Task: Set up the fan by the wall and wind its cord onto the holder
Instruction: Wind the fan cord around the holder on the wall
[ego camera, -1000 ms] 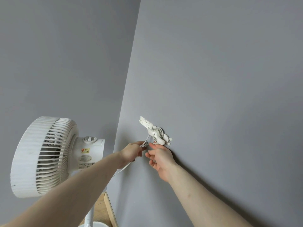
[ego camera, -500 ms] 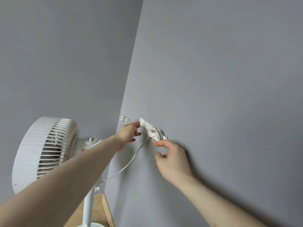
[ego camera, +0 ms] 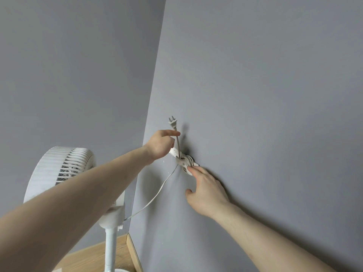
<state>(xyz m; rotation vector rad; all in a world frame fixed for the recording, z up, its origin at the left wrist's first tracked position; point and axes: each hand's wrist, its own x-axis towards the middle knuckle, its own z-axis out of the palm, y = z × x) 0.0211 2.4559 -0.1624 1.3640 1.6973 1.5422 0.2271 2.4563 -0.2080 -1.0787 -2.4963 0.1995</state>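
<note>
Since half a second ago the left hand (ego camera: 160,144) has lifted and swung the plug (ego camera: 172,122) up over the holder, so the prongs now point toward the ceiling, and the right hand (ego camera: 208,190) has closed in until its fingertips touch the coil. At the far left the fan (ego camera: 59,173) stands on its pole (ego camera: 110,250) in the corner by the wall (ego camera: 255,95), its ribbed white plastic grille facing away to the left, a round shell of thin slats with a smooth motor housing behind it. From the housing the cord (ego camera: 157,195) runs in a slack, shallow arc up to the holder (ego camera: 185,162), thin, white and flexible. The left hand pinches the cord just below the plug between thumb and forefinger, the other fingers curled in. The holder is a small white plastic cleat fixed to the matt grey wall, already wrapped in several tight turns. The right hand is loosely spread, its index and middle fingertips pressed on the lower end of the coil (apparently to stop the turns springing off). To finish the wind well, I judge the left hand should keep light tension while carrying the short tail round the cleat, laying it beside the existing turns, not across them, and the right should hold until the plug end is tucked. A strip of pale wood floor (ego camera: 94,256) shows below.
</note>
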